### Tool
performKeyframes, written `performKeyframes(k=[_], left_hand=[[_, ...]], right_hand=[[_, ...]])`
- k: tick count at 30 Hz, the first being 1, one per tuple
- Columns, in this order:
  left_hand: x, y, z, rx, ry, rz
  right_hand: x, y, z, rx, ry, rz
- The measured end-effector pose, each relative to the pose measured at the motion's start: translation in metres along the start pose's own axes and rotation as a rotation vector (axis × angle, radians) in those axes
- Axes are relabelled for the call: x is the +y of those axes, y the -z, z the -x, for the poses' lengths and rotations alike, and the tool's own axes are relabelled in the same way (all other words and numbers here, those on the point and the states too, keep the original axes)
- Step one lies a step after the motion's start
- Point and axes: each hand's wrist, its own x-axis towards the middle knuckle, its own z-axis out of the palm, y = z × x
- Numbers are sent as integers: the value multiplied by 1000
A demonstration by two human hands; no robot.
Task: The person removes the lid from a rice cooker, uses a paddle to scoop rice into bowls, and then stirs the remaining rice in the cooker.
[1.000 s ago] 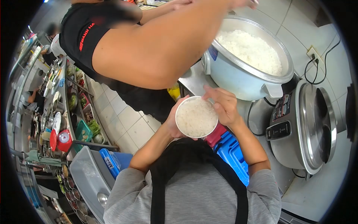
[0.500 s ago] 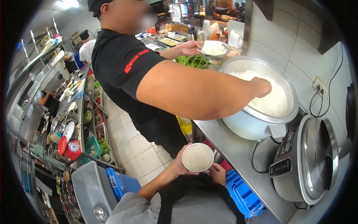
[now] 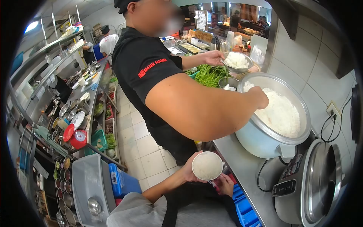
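My left hand is wrapped around a white round bowl, held low in front of my apron. Cooked rice fills it nearly to the rim. Just right of and below the bowl is my right hand, fingers curled at a small reddish bit I cannot make out. In front of me a co-worker in a black shirt reaches one hand over a large pot of white rice. Their other hand holds a metal bowl with rice in it.
A lidded rice cooker stands on the steel counter to my right. Green vegetables lie beyond the pot. At left are a grey bin, a blue box and a shelf with a red scale.
The view has swung slightly left, so most things sit farther right. The co-worker's reaching hand has drawn back towards the pot's near-left side. My left hand keeps holding the rice bowl.
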Motion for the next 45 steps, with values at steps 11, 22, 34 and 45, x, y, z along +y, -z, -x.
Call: performKeyframes(k=[11, 22, 34, 45], left_hand=[[-1, 9, 0, -87, 19, 32], [-4, 9, -1, -23, 33, -18], [-3, 9, -8, -8, 49, -4], [-4, 4, -6, -43, -11, 63]], right_hand=[[-8, -12, 12, 37, -57, 126], [-4, -8, 11, 42, -72, 115], [-47, -27, 21, -2, 41, 214], [-103, -34, 42, -50, 328, 785]])
